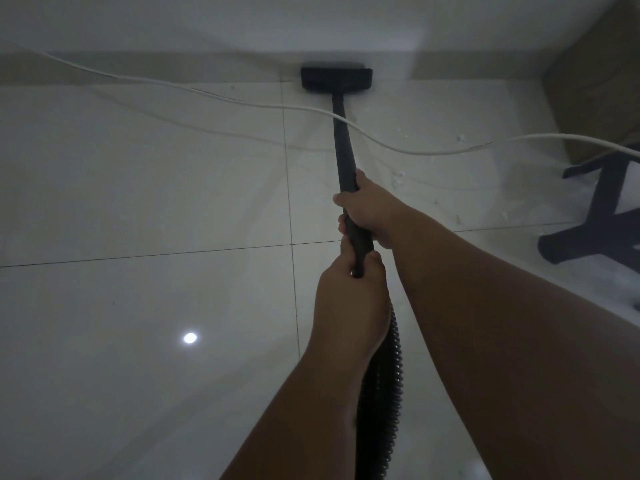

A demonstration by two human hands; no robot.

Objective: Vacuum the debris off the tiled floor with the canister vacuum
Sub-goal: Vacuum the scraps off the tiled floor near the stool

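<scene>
A black vacuum wand (341, 140) runs away from me to a flat black floor head (336, 79) that rests on the pale tiled floor (138, 188) against the far wall. My right hand (369, 206) grips the wand higher up. My left hand (349, 289) holds its near end, where the ribbed black hose (384, 393) drops down between my forearms. Small white bits of debris (398, 176) lie on the tiles to the right of the wand. The canister is out of view.
A white cable (221, 98) lies across the floor from the far left, passes over the wand and rises to the right. A black chair base (602, 216) stands at the right. A brown cabinet side (595, 74) fills the far right corner.
</scene>
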